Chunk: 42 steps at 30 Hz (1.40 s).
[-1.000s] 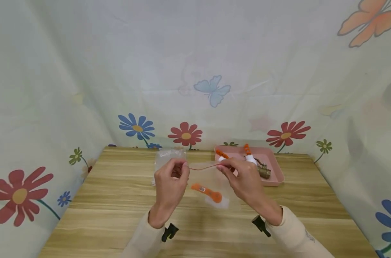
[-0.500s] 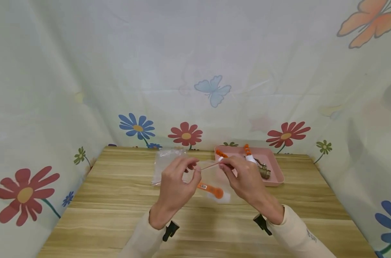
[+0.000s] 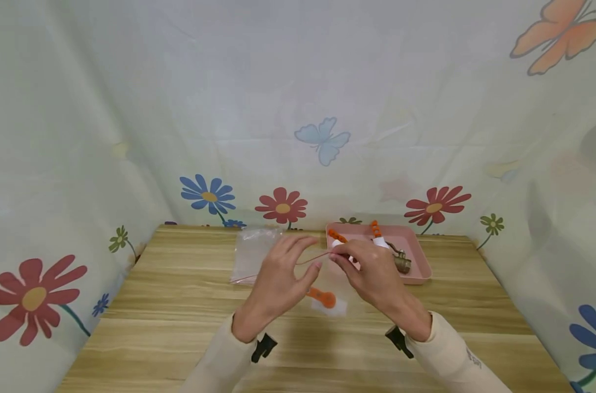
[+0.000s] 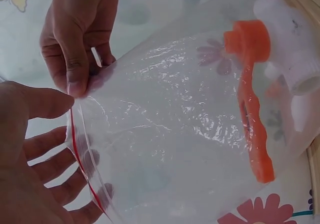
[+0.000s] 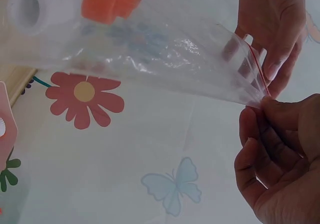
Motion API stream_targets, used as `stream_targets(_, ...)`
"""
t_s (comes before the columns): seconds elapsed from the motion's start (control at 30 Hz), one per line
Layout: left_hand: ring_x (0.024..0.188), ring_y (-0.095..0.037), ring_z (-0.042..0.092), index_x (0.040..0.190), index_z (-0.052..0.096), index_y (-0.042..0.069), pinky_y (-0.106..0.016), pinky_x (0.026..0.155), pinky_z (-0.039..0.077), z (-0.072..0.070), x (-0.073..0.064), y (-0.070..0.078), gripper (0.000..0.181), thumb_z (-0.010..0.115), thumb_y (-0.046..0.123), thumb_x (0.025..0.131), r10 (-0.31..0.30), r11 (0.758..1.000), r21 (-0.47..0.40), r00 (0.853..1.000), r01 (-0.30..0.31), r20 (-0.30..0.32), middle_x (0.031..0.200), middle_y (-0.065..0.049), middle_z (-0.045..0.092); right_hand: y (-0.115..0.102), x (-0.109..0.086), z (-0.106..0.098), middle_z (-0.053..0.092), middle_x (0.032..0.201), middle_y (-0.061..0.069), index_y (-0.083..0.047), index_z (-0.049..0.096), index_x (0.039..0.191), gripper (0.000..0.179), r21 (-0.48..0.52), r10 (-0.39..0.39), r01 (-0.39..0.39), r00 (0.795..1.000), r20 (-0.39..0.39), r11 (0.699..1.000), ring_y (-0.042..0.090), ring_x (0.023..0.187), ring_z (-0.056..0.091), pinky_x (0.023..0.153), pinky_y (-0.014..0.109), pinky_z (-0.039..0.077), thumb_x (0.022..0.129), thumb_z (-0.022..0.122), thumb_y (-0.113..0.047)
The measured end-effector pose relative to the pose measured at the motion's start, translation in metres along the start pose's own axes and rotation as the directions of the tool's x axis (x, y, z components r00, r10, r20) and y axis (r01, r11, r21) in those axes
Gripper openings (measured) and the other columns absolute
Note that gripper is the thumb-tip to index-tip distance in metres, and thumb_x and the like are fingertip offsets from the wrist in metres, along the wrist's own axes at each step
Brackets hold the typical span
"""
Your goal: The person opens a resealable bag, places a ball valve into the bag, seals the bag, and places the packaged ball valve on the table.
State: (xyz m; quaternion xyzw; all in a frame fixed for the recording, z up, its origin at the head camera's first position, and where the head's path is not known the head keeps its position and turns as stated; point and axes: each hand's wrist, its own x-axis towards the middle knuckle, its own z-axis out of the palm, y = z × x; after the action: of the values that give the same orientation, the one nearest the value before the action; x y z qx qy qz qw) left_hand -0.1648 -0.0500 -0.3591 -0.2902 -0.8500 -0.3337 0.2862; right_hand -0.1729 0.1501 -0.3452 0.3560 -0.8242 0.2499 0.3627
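Note:
A clear zip bag (image 4: 165,109) with a red zip line (image 4: 80,156) hangs between my hands over the table. Inside it, a white plastic valve (image 4: 287,39) with a long orange handle (image 4: 250,116) lies at the bottom end. My right hand (image 3: 373,275) pinches one top corner of the bag between thumb and fingers. My left hand (image 3: 283,286) has its fingers spread along the zip edge, the fingers behind the film and the thumb in front, its tip close to the right hand's pinch.
Behind the right hand, a pink tray (image 3: 412,236) holds other valves with orange handles (image 3: 376,229) and a brass valve (image 3: 402,263). A flat clear bag (image 3: 248,256) lies at the back left of the table (image 3: 180,305). Patterned cloth (image 3: 298,82) hangs beyond the table.
The left hand has let go of its pinch on the zip edge, moved right toward the right hand and spread its fingers. The right hand keeps its pinch, nearly still.

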Motion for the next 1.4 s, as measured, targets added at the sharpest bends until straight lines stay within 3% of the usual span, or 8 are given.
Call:
stream_targets(0.17, 0.116, -0.019, 0.058, 0.119, 0.066, 0.012, -0.039, 0.101, 0.048, 0.0034, 0.0023, -0.0004, 0.03, 0.069, 0.023, 0.092, -0.007, 1.0, -0.012, 0.999, 0.007, 0.054, 0.119, 0.0, 0.066, -0.0002, -0.0016, 0.001, 0.071, 0.077, -0.001, -0.01, 0.073, 0.086, 0.006, 0.016, -0.012, 0.012, 1.0, 0.028, 1.0, 0.006, 0.064, 0.06, 0.057, 0.023, 0.05, 0.083, 0.076, -0.014)
stream_targets(0.37, 0.106, -0.014, 0.059, 0.107, 0.07, 0.015, -0.033, 0.093, 0.051, 0.0063, 0.0028, -0.0009, 0.016, 0.068, 0.021, 0.093, -0.005, 0.999, -0.038, 0.996, 0.008, 0.089, 0.106, 0.004, 0.067, -0.0008, -0.003, 0.0023, 0.071, 0.077, -0.002, -0.01, 0.072, 0.087, 0.026, 0.057, -0.029, 0.026, 0.999, 0.046, 0.998, 0.005, 0.064, 0.061, 0.058, 0.022, 0.05, 0.094, 0.059, -0.031)
stream_targets(0.5, 0.096, -0.012, 0.059, 0.102, 0.07, 0.015, -0.026, 0.08, 0.052, 0.0063, 0.0026, -0.0008, 0.01, 0.069, 0.019, 0.092, 0.013, 0.999, -0.051, 0.995, -0.009, 0.095, 0.1, 0.004, 0.066, -0.0013, -0.003, 0.0025, 0.071, 0.077, -0.002, -0.01, 0.072, 0.085, 0.007, 0.057, -0.031, 0.028, 0.998, 0.045, 0.998, 0.005, 0.064, 0.062, 0.058, 0.022, 0.05, 0.085, 0.075, -0.016)
stream_targets(0.63, 0.088, -0.011, 0.058, 0.099, 0.069, 0.015, -0.022, 0.072, 0.051, 0.0057, 0.002, -0.0002, 0.008, 0.069, 0.018, 0.092, 0.019, 0.998, -0.058, 0.994, -0.013, 0.107, 0.097, 0.003, 0.065, -0.0014, -0.0036, 0.0025, 0.072, 0.077, -0.002, -0.009, 0.072, 0.085, 0.014, 0.053, -0.031, 0.028, 0.999, 0.043, 0.998, 0.007, 0.066, 0.064, 0.06, 0.023, 0.051, 0.075, 0.081, -0.005)
stream_targets(1.4, 0.077, -0.01, 0.06, 0.095, 0.071, 0.011, -0.021, 0.068, 0.052, 0.0064, 0.0001, -0.0027, 0.007, 0.069, 0.015, 0.091, 0.08, 0.989, -0.13, 0.992, -0.067, 0.094, 0.091, 0.001, 0.068, -0.0045, -0.0075, 0.0023, 0.073, 0.078, 0.0, -0.008, 0.072, 0.086, 0.012, 0.063, -0.006, 0.001, 0.998, 0.067, 0.998, 0.009, 0.067, 0.066, 0.058, 0.023, 0.051, 0.077, 0.08, -0.007)
